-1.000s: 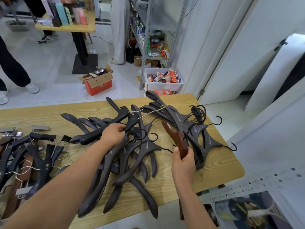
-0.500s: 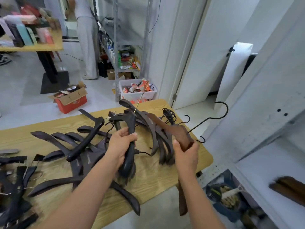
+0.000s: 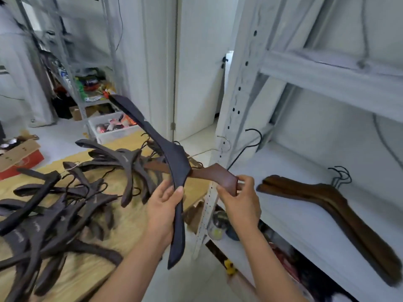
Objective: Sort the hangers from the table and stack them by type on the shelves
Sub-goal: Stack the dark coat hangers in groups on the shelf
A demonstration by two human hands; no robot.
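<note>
Shelves of white metal now fill the right side, only edged in before; dark hangers stay heaped on the wooden table; brown wooden hangers lie stacked on one shelf; the left hand grips a dark hanger, now lifted clear of the heap; the right hand pinches a brown hanger, carried nearer the shelves.

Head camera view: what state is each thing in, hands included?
left hand, grips the dark hanger
dark hanger, midair, tilted, crossing the brown hanger
right hand, pinches the brown hanger
brown hanger, midair, roughly level
brown stack, lying on the shelf
dark pile, tangled on the table
</note>
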